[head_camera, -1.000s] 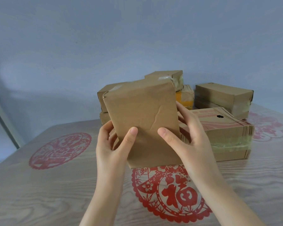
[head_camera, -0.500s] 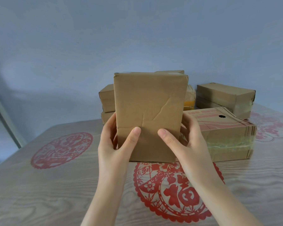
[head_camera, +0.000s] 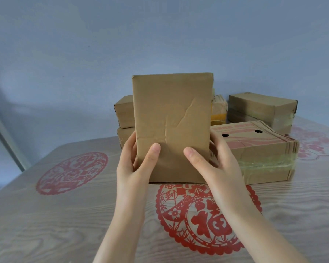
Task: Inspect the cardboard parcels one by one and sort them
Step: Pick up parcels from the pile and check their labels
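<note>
I hold a plain brown cardboard parcel (head_camera: 172, 118) upright in front of me, its creased broad face toward the camera. My left hand (head_camera: 135, 164) grips its lower left edge, thumb on the front face. My right hand (head_camera: 215, 164) grips the lower right edge the same way. Behind it lie more parcels: a flat one with red print and two holes (head_camera: 258, 149) at the right, a taped box (head_camera: 262, 109) at the back right, and two stacked boxes (head_camera: 123, 114) at the left, partly hidden.
A wood-grain table (head_camera: 46, 224) carries red paper-cut decals, one below my hands (head_camera: 203, 221) and one at the left (head_camera: 72, 171). A yellow-taped parcel (head_camera: 218, 112) peeks out behind the held one. A blue-grey wall stands behind the table.
The parcel was tilted with its top leaning left; it now stands straight upright, a little higher, and hides the box behind it. Both hands kept their grip.
</note>
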The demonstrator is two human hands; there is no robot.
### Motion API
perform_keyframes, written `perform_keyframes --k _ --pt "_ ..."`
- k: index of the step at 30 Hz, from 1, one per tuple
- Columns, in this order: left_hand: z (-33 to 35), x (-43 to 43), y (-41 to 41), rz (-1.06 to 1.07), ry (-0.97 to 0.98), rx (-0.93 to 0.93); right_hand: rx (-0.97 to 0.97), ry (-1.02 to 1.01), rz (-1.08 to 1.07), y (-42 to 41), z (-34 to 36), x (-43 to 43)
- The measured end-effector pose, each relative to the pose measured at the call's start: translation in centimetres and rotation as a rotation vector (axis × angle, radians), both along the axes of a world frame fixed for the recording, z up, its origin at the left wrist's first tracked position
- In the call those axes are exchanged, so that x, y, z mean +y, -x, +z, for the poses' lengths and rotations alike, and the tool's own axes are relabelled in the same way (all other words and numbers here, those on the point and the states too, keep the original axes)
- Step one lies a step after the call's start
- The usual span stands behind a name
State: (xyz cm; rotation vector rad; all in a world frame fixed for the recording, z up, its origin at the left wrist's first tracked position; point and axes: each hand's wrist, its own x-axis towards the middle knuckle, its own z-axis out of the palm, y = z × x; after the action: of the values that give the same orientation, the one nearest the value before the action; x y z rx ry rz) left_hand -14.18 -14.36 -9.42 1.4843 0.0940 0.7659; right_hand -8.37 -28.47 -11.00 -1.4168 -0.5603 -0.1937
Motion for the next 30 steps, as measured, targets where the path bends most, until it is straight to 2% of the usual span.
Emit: perform_keyframes --k 5,9,15,21,27,30 --pt "0.0 0.3 0.0 -0.019 0.008 0.023 -0.031 0.073 -0.003 -0.2 0.0 0.1" --pt "0.0 0.0 -0.1 -0.055 -0.010 0.034 0.014 0.043 -0.006 -0.2 0.3 -0.1" --pt "-0.3 0.7 -0.3 0.040 0.044 0.041 -0.029 0.044 0.003 0.6 0.2 0.3" --pt "-0.2 -0.2 -0.2 -0.035 -0.059 0.055 0.010 -0.032 0.016 -0.2 0.6 -0.4" --pt "0.1 0.9 0.0 -0.014 -0.029 0.057 -0.140 0.089 0.096 0.6 0.7 -0.3" --pt "0.0 0.8 -0.1 -0.040 -0.079 0.071 -0.162 0.068 0.074 0.2 0.7 -0.4"
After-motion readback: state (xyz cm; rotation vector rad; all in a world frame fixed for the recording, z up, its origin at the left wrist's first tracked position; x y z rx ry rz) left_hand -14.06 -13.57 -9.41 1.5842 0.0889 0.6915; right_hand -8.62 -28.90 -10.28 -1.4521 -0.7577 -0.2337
